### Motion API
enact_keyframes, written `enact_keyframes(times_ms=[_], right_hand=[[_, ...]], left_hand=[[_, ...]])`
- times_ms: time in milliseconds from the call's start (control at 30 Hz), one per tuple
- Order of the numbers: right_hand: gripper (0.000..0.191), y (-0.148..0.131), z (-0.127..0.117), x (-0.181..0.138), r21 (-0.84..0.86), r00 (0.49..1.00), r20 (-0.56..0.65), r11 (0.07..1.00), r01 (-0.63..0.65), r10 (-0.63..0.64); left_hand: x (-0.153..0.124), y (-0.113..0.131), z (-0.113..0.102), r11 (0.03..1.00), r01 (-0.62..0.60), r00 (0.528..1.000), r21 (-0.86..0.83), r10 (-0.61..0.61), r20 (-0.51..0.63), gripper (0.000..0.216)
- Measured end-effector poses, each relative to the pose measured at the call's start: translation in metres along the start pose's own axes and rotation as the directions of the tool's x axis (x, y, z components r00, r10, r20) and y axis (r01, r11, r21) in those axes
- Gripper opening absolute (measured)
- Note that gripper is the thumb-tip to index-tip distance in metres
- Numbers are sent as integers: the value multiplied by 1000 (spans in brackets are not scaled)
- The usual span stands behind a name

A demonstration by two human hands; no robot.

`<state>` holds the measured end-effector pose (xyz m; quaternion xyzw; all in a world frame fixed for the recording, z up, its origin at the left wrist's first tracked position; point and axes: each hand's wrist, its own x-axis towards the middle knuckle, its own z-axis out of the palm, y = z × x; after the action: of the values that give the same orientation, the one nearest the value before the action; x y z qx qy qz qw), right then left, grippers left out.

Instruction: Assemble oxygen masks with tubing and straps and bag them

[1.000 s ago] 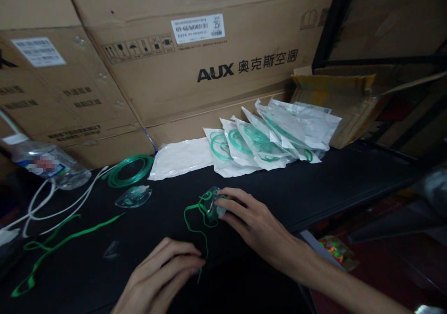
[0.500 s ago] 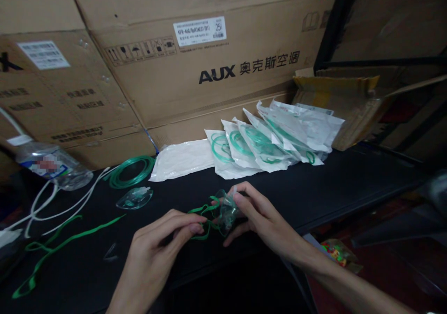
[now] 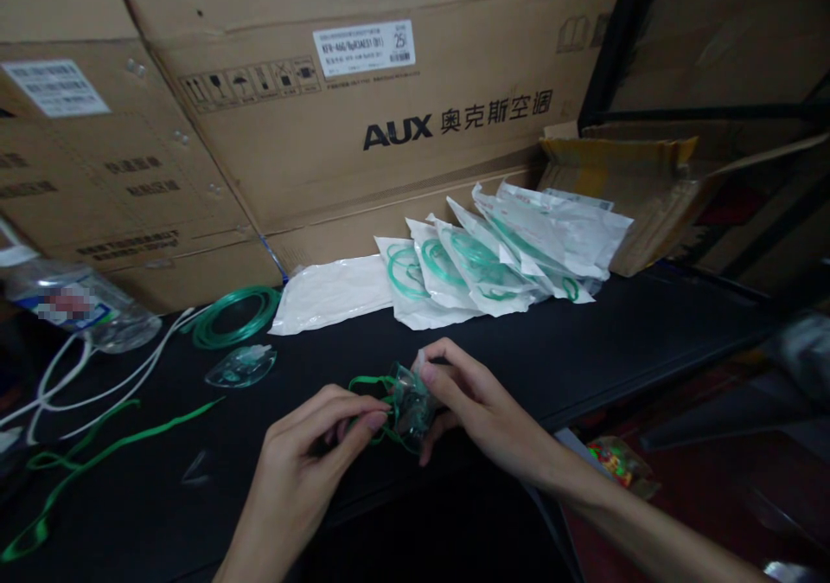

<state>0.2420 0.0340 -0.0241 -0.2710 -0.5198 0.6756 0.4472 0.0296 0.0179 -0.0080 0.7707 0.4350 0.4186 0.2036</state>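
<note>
Packets (image 3: 483,263) with white backing stand overlapped in a leaning row on the black surface (image 3: 648,332), coils of green tubing visible inside several; beside them a white packet (image 3: 334,289) lies flat, its contents hidden. A clear bottle (image 3: 123,310) with a white cap tilts at left, its label blurred out. At far right, an open cardboard box (image 3: 622,168) stands behind the row; lower down, a clear bag (image 3: 616,462) holds small multicoloured pieces. The large carton (image 3: 467,12) at the back reads "AUX 奥克斯空调", and its white label (image 3: 363,51) shows "KFR-46G" and "25". Both hands work above the surface, near its front edge: the right hand (image 3: 476,397) is half curled, gripping a clear mask (image 3: 415,410); the left hand (image 3: 317,449) has thumb and fingertips pinched on its green strap (image 3: 369,381).
</note>
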Motion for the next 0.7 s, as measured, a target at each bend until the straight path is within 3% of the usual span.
enact_keyframes(times_ms=[500, 633, 700], right_hand=[[28, 1, 2, -1, -115, 996, -63, 992, 55, -63], [28, -1, 5, -3, -139, 993, -89, 988, 66, -79], [30, -2, 6, -3, -149, 990, -118, 987, 53, -71]], left_hand=[[-4, 13, -5, 992, -120, 993, 37, 120, -4, 15], [-4, 14, -4, 997, -82, 996, -3, 82, -25, 17], [-6, 13, -2, 999, -50, 998, -6, 50, -43, 29]])
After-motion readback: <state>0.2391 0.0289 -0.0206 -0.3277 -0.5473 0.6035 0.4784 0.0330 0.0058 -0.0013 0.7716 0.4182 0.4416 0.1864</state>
